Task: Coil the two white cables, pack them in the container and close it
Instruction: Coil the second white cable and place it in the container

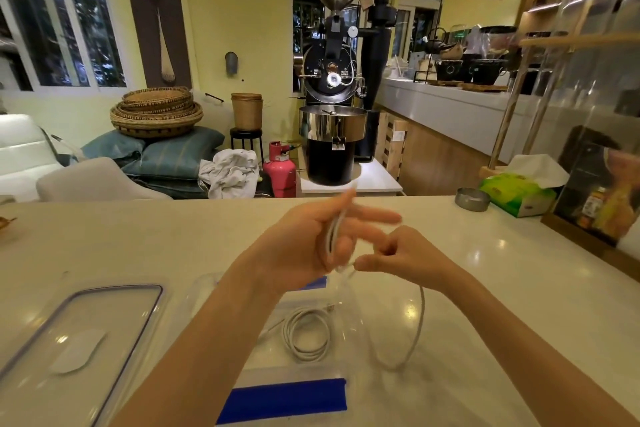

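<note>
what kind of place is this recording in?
Likely a café or coffee roastery: a coffee roaster stands beyond the white table, and a service counter carries kettles and brewing gear.

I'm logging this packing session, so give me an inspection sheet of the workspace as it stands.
Surface: pale counter, glossy.
Job's things: clear container open, one coiled cable inside; lid lying to its left.
Clutter: metal ashtray, green tissue box.
Grips: left hand holds loops of the second cable; right hand pinches it.
Cables: second cable's tail hangs to the counter.
Surroundings: coffee roaster, baskets, pink gas cylinder.
</note>
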### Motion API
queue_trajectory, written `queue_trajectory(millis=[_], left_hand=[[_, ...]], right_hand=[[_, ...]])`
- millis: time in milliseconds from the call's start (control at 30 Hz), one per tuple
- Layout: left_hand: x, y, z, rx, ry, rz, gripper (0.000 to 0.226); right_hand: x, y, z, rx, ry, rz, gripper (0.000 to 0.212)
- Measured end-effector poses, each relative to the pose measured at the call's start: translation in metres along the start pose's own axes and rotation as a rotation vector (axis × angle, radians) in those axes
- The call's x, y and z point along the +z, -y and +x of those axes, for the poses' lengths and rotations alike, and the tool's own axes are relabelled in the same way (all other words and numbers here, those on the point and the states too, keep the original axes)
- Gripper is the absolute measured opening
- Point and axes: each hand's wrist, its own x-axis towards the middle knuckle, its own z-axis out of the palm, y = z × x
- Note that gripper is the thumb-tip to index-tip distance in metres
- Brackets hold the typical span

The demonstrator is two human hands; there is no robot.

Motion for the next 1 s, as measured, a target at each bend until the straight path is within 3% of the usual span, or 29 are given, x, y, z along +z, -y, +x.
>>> queue_trajectory(millis=[100,233,333,500,633,833,1000], left_hand=[[0.004,0.013,-0.004,-0.094,0.017,0.312,0.049],[0.005,0.028,0.006,-0.084,-0.199,0.497,0.051],[0.004,0.034,0.018,-0.063,-0.337,0.371,0.05],[-0.005,0.032,0.026,0.076,-0.516,-0.024,0.045],[-0.019,0.025,0.025,0.133,-0.372,-0.381,0.053],[-0.026,0.015,0.02,0.203,-0.288,-0.411,0.059],[-0.024,0.011,0.016,0.21,-0.17,-0.518,0.059]], right_hand=[[-0.016,0.008,0.004,0.025,0.005,0.088,0.033],[-0.033,0.034,-0.001,0.062,0.086,0.366,0.029],[-0.026,0.05,-0.007,0.04,0.011,0.366,0.036],[0.008,0.066,-0.022,-0.192,-0.142,0.215,0.036],[0.03,0.058,-0.023,-0.227,-0.086,0.055,0.03],[0.04,0.052,-0.022,-0.241,0.0,0.019,0.025],[0.031,0.047,-0.023,-0.181,0.172,0.194,0.028]])
